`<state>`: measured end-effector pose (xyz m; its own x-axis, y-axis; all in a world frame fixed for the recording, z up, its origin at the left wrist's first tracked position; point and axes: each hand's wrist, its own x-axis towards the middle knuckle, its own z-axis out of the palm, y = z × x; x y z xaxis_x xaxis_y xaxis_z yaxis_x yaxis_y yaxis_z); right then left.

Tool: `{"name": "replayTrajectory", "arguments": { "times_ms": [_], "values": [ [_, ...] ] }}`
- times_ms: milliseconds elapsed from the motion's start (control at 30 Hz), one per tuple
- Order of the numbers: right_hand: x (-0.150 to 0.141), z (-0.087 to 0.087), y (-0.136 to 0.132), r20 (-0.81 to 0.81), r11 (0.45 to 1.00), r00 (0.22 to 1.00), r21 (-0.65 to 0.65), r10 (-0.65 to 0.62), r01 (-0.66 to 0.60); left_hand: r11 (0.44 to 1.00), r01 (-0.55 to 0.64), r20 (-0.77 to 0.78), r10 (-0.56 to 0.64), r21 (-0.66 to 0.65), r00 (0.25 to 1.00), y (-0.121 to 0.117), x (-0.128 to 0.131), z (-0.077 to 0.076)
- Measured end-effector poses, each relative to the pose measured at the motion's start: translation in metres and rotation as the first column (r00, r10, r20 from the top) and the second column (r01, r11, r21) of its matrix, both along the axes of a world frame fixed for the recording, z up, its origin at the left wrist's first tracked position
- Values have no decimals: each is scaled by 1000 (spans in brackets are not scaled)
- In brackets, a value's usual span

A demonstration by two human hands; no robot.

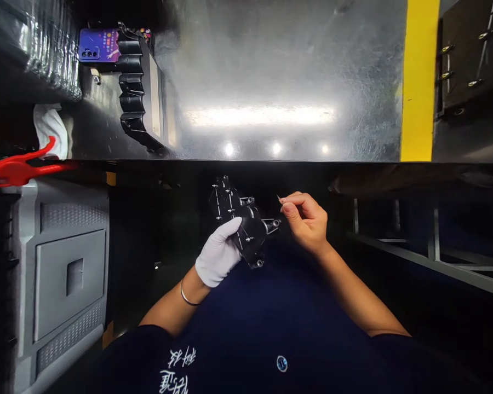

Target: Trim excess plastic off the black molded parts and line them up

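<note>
My left hand (219, 254), in a white glove, grips a black moulded part (250, 227) with its thumb on top. The part has several round mounting eyes with metal-looking rings, and it is held tilted in front of my body. Just to its right is my bare right hand (310, 221), thumb and forefinger pinched together. From that pinch sticks out a small thin pointed piece (278, 198), blade-like, its rear end covered by the fingers. Its tip is apart from the black part.
Ahead runs a shiny metal table (287, 65) with a yellow stripe (419, 82). On it stand a ribbed black part (131, 82), a blue-purple phone (98, 45) and a stack of clear plastic packaging (45, 46). Left are a red tool (16, 171) and a grey plastic case (69, 284).
</note>
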<state>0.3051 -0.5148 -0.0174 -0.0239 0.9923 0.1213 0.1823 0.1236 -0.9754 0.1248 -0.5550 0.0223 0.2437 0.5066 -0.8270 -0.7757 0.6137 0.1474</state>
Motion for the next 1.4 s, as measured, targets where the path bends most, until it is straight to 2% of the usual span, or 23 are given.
{"name": "replayTrajectory", "arguments": {
  "times_ms": [133, 233, 333, 433, 500, 567, 633, 733, 833, 1000, 1067, 1267, 1400],
  "values": [
    [-2, 17, -7, -34, 988, 989, 62, 146, -143, 999, -22, -31, 23, 50, 999, 3, -2, -7],
    [-6, 21, -10, -47, 978, 984, 125, 174, -167, 998, -41, -6, 41, 44, 999, 5, -2, -10],
    [-8, 19, -9, -57, 972, 982, 163, 178, -167, 998, -47, 9, 47, 46, 999, 4, -3, -11],
    [-9, 11, -6, -31, 987, 991, 102, 130, -127, 995, 9, -46, -5, 97, 999, -1, -6, -9],
    [-6, 7, -4, 4, 995, 995, 15, 99, -99, 979, 98, -77, -85, 178, 993, -5, -9, -6],
    [0, 7, -4, 23, 982, 983, -54, 182, -181, 939, 192, -120, -164, 286, 979, -7, -12, -3],
    [6, 11, -4, 45, 937, 936, -31, 350, -349, 891, 251, -194, -189, 378, 963, -6, -16, -1],
    [14, 24, -4, 131, 817, 831, 155, 540, -555, 847, 278, -299, -150, 452, 942, -3, -25, -2],
    [15, 35, -1, 242, 713, 751, 235, 615, -660, 825, 311, -351, -147, 472, 925, -2, -31, -6],
    [14, 42, 3, 337, 649, 691, 245, 640, -721, 836, 359, -314, -239, 414, 919, -4, -28, -10],
    [14, 41, 4, 355, 652, 701, 267, 618, -710, 852, 345, -295, -238, 394, 925, -4, -26, -10],
    [13, 35, 3, 393, 746, 779, 275, 488, -606, 894, 246, -211, -177, 374, 961, -4, -20, -13],
    [12, 33, 4, 440, 730, 774, 314, 455, -607, 922, 183, -166, -132, 340, 977, -5, -17, -13]
  ]
}}
